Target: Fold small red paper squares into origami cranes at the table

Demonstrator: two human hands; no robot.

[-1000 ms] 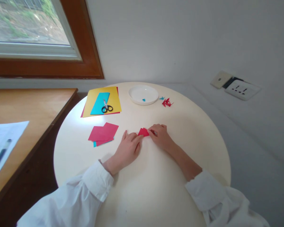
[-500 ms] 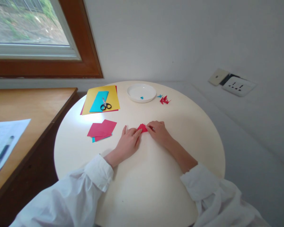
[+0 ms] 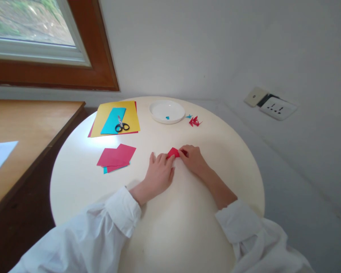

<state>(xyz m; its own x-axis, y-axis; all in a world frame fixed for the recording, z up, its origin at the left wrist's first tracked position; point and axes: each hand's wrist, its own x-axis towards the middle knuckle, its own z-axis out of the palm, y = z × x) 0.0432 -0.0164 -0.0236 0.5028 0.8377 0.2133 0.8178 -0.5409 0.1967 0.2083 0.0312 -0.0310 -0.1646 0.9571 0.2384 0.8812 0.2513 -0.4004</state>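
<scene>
A small folded piece of red paper [image 3: 173, 152] lies on the round white table [image 3: 170, 227], between my two hands. My left hand [image 3: 159, 173] rests flat with its fingers spread, the fingertips pressing on the paper's left and lower edge. At the paper's right corner, the thumb and fingers of my right hand [image 3: 193, 159] are pinched together on it. The fingers cover part of the paper, so its full folded shape is hidden.
Left of my hands lie red paper squares [image 3: 116, 156] over blue ones. Behind them, scissors [image 3: 121, 125] sit on blue and yellow sheets [image 3: 132, 115]. A white plate [image 3: 156, 118] holds a blue scrap. Beside it are small folded red pieces [image 3: 194, 121] and a blue one [image 3: 189, 116].
The view has shifted slightly. Both hands stay at the red paper, with the left hand's fingers a little further over its lower edge. Nothing else has visibly moved.
</scene>
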